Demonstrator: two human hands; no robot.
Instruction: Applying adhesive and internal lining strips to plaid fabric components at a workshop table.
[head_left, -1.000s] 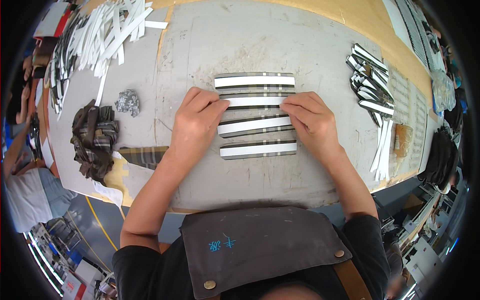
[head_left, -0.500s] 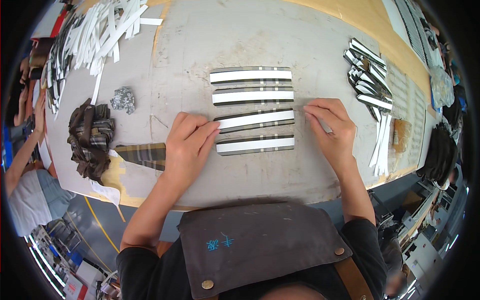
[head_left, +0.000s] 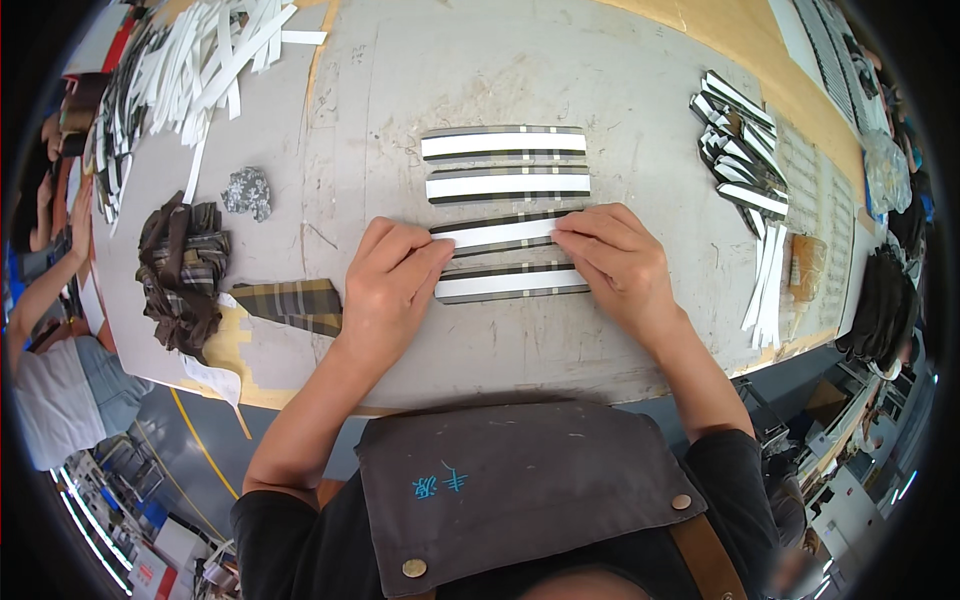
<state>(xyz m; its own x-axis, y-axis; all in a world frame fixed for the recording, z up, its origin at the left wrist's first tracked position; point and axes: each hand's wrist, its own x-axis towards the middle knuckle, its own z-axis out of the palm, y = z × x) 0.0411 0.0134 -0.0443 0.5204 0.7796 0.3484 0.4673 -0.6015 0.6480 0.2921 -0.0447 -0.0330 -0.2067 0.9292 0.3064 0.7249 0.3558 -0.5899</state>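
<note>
Several plaid fabric strips, each with a white band along it, lie in a stacked row at the middle of the table. My left hand (head_left: 392, 275) pinches the left end of a slightly slanted plaid strip (head_left: 505, 234), second from the near side. At the same strip's right end, my right hand (head_left: 622, 262) has its fingertips closed on the white band and covers the corner. The nearest strip (head_left: 510, 285) runs just below, its right end partly behind my right hand. Beyond lie two more, a middle strip (head_left: 508, 186) and a farthest strip (head_left: 503, 146).
Loose white strips (head_left: 215, 75) heap at the far left. A dark plaid fabric bundle (head_left: 185, 275), a plaid piece (head_left: 290, 303) and a crumpled grey patterned scrap (head_left: 247, 193) lie left. At right are piled banded strips (head_left: 738, 150) and white strips (head_left: 768, 285). Another person's arm (head_left: 55, 285) reaches in left.
My right hand has moved left from beside the strips onto the right end of the slanted strip. My left hand stays at its left end.
</note>
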